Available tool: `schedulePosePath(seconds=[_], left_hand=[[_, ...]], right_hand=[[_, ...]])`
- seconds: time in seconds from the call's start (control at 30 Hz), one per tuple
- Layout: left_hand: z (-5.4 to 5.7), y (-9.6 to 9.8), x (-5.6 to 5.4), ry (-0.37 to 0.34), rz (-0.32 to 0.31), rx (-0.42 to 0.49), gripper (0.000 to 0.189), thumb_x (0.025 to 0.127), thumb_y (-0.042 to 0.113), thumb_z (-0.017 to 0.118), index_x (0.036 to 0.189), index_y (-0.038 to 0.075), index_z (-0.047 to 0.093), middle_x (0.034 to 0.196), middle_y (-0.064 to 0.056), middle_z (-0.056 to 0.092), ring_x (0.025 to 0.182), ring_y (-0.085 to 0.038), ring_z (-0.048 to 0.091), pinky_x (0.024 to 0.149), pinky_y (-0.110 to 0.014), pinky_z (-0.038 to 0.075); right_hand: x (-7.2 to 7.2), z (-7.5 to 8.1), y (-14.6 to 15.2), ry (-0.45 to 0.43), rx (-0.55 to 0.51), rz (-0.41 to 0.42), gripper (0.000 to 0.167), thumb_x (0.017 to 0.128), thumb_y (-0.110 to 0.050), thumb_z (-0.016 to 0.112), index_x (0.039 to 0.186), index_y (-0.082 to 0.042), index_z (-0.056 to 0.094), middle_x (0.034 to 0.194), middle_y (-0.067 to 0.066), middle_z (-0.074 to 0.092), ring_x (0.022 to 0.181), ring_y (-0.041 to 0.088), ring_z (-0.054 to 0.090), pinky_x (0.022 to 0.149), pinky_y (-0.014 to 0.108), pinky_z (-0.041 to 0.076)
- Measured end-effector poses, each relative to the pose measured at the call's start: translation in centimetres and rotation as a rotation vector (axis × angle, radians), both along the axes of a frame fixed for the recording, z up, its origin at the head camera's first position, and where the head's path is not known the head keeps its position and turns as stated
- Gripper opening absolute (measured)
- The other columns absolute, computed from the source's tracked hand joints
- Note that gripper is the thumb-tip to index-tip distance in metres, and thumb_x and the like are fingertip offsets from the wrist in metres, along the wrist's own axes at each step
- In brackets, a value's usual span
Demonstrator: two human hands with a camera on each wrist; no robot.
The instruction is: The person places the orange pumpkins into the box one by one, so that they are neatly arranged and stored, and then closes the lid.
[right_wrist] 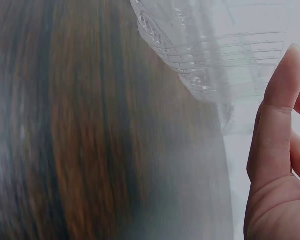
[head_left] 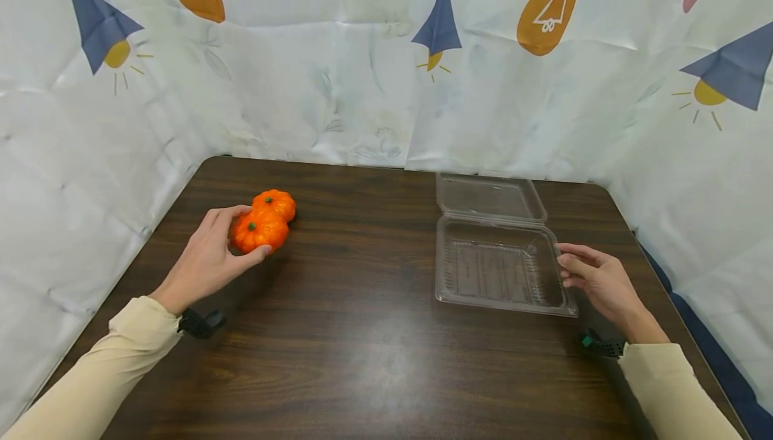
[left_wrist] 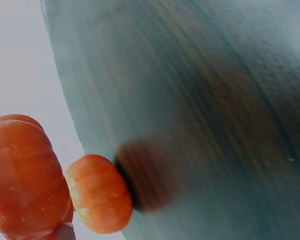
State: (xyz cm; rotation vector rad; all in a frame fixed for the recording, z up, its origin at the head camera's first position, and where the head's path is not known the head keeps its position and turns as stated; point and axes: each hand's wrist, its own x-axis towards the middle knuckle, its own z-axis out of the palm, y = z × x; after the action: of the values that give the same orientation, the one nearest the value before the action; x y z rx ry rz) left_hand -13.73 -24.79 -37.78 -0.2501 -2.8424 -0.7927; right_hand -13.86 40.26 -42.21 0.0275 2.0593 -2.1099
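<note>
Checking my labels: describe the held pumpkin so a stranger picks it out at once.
Over the left side of the dark wooden table, find the left hand. The held pumpkin is the orange, ribbed one nearer the person; unlike the farther pumpkin just beyond it, it is gripped by that hand.

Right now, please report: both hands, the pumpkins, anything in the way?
Left hand grips nearer pumpkin. Right hand pinches clear container at right rim; lid open. Farther pumpkin just beyond, contact unclear. No obstacle seen between pumpkins and container.
</note>
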Motion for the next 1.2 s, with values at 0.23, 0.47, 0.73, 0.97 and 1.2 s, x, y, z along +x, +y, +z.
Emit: schedulePosePath(seconds=[0.23,0.47,0.73,0.97,1.2], left_hand=[[0.7,1.0,-0.2,0.015,-0.025,0.016,0.075,0.088,0.04,0.081,0.146,0.006,0.047,0.136,-0.025,0.047,0.099,-0.035,0.053,0.077,-0.046,0.048],[1.5,2.2,0.0,0.019,-0.054,0.028,0.072,0.089,0.038,0.08,0.145,0.005,0.048,0.133,-0.022,0.049,0.104,-0.034,0.055,0.083,-0.048,0.051],[2.1,3.6,-0.1,0.049,-0.111,0.052,0.068,0.089,0.035,0.08,0.143,0.007,0.05,0.129,-0.016,0.052,0.104,-0.031,0.06,0.087,-0.05,0.056],[2.8,4.6,-0.5,0.05,-0.132,0.056,0.067,0.088,0.033,0.08,0.142,0.01,0.051,0.133,-0.016,0.052,0.112,-0.034,0.058,0.092,-0.054,0.053],[3.5,5.5,-0.9,0.048,-0.153,0.058,0.065,0.088,0.034,0.079,0.142,0.01,0.051,0.135,-0.015,0.052,0.113,-0.033,0.058,0.091,-0.052,0.054]], right_hand=[[-0.1,0.1,-1.5,0.016,0.01,0.026,0.027,0.103,-0.009,0.063,0.129,-0.012,0.067,0.097,-0.007,0.074,0.08,0.008,0.068,0.07,0.023,0.063],[-0.2,0.1,-3.0,0.018,0.022,0.041,0.026,0.102,-0.009,0.064,0.128,-0.01,0.065,0.096,-0.007,0.074,0.078,0.008,0.069,0.069,0.024,0.063],[-0.3,-0.1,-4.1,0.018,-0.01,0.042,0.024,0.103,-0.008,0.063,0.126,-0.011,0.066,0.095,-0.008,0.075,0.077,0.007,0.07,0.068,0.023,0.063],[-0.9,-0.5,-5.3,0.029,-0.001,0.04,0.024,0.102,-0.009,0.065,0.126,-0.01,0.067,0.093,-0.009,0.074,0.076,0.007,0.068,0.068,0.024,0.063],[-1.3,-0.5,-6.3,0.033,0.0,0.041,0.025,0.102,-0.011,0.065,0.127,-0.009,0.065,0.092,-0.009,0.074,0.075,0.007,0.067,0.066,0.024,0.062]])
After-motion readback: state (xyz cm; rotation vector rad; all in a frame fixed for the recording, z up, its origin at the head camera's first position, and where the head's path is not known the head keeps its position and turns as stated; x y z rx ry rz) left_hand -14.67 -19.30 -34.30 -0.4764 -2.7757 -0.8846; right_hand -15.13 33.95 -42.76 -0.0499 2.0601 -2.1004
